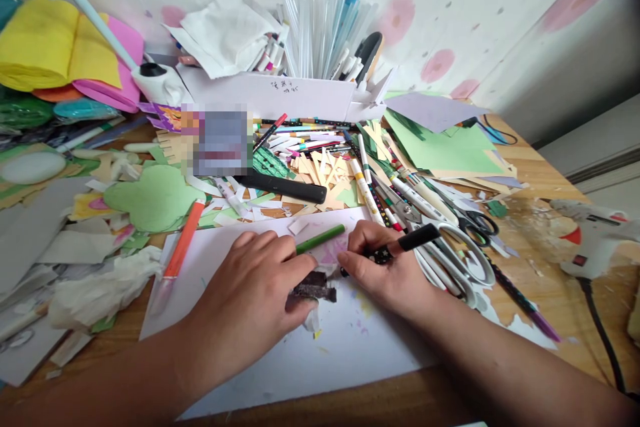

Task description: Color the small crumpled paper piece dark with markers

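My left hand [255,280] is closed around a small dark brown-black piece [315,287], whose material I cannot make out; a bit of whitish translucent stuff hangs below it. In my right hand [383,267] is a black marker [400,245], gripped like a pen, its back end pointing up and right. The marker's tip is mostly hidden by my fingers, close to the dark piece. Both hands rest over a white sheet [280,373] with faint coloured marks. A green marker [323,238] lies just beyond them, and an orange marker [184,240] lies on the sheet's left edge.
Scissors [467,260] and several markers lie right of the sheet. A hot glue gun [593,237] with a black cord sits at the far right. Paper scraps [155,197] cover the left. Behind stands a white box [300,97] holding clear sticks, near a phone stand's black handle [287,187].
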